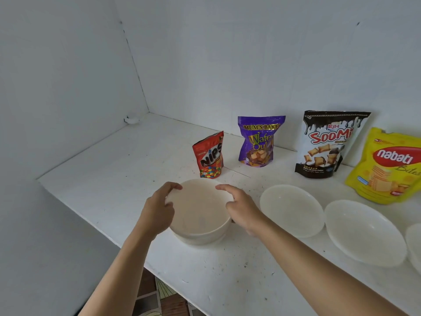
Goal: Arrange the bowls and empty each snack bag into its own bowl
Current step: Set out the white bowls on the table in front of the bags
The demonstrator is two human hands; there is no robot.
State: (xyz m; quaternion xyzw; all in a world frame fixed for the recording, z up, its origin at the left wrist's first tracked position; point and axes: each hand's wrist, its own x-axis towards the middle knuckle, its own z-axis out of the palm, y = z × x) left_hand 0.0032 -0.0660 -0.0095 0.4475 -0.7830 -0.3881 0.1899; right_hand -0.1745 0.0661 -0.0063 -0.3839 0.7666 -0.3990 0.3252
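Hands come first: my left hand (pixel 159 207) and right hand (pixel 242 209) grip the cream bowl (pixel 200 217) from either side, fingers curled over its rim, near the front edge of the white surface (pixel 109 169). Rightward lie a second bowl (pixel 291 209), a third bowl (pixel 364 232) and a fourth bowl (pixel 415 242), cut off by the frame. Behind stand the Nips bag (pixel 209 156) just beyond my bowl, then the Mum's Bake bag (pixel 259 142), Soomi bag (pixel 328 144) and Nabati bag (pixel 387 167)

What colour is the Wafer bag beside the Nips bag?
Purple, with yellow lettering: the Mum's Bake wafer bag, head view.
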